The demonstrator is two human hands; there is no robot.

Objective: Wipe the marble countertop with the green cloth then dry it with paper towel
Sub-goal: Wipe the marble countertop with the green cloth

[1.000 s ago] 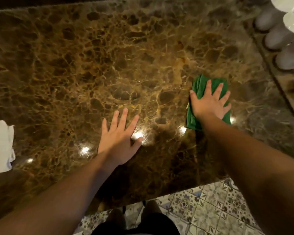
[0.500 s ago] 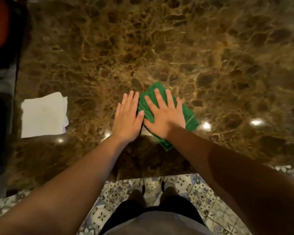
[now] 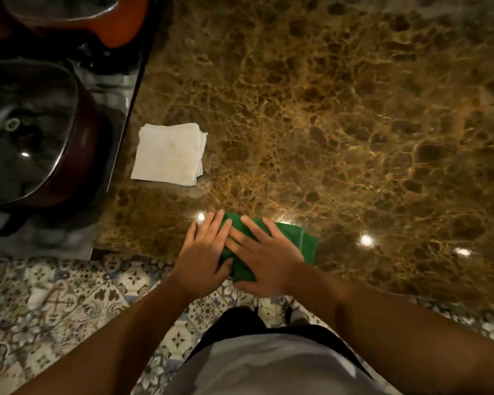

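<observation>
The folded green cloth [image 3: 303,240] lies at the near edge of the brown marble countertop [image 3: 325,109]. My right hand [image 3: 265,258] presses flat on the cloth with fingers spread. Beside it, my left hand [image 3: 203,255] also lies flat, its fingers overlapping the cloth's left part. Most of the cloth is hidden under both hands, and its near corner hangs over the counter edge. A folded white paper towel [image 3: 169,153] rests on the marble further back and to the left, apart from both hands.
Left of the counter sits a steel sink area with a dark red-rimmed pot [image 3: 35,132] and an orange vessel [image 3: 120,21] behind it. Patterned floor tiles [image 3: 54,303] lie below the counter's near edge. Ceiling lights reflect on the marble.
The cloth and my right hand slid left and toward the near edge, meeting my left hand, which now overlaps the cloth. The view shifted left, bringing the paper towel and sink into sight.
</observation>
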